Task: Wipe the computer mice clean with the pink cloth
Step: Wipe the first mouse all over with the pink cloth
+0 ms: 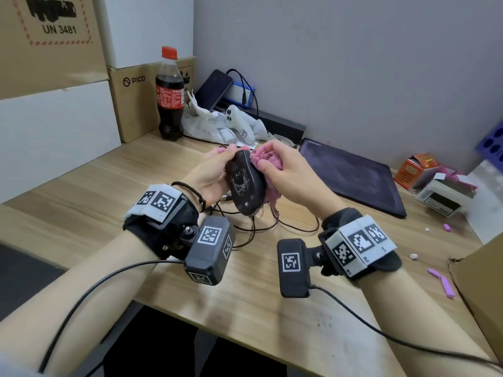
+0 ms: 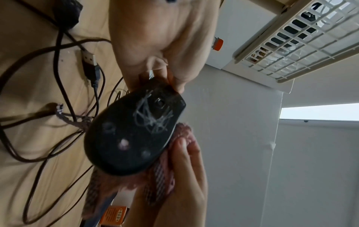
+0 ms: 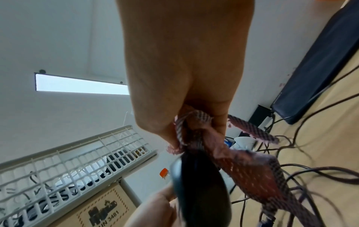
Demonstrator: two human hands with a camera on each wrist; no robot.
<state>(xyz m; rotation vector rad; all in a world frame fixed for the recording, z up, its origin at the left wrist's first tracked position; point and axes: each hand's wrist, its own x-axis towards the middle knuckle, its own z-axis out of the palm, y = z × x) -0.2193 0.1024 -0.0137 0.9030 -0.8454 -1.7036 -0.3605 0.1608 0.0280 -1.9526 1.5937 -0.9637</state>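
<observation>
Over the cluttered counter [image 1: 272,308], left hand [image 1: 209,178] clamps the mouse [image 1: 246,185], right hand [image 1: 288,172] bunches the pink cloth [image 1: 268,161]; its trailing end probably could snag those loose cables [image 1: 288,227].

- "UN 3481" is printed in dark letters on the big cardboard box [image 1: 51,36] at the upper left, below a black pictogram and inside a red dashed border — the same marking shows on that box in the right wrist view, partly cut off.
- "PICO", with a round logo to its left, stands on the smaller brown carton [image 1: 130,104] behind the cola bottle [image 1: 170,93].
- The bottle's red label carries small white print, too fine to read.
- A brand word in small light letters runs along the corner of the dark laptop [image 1: 353,178], upside down; it looks like "Lenovo".
- The orange carton [image 1: 413,170] bears print too small to make out.
</observation>
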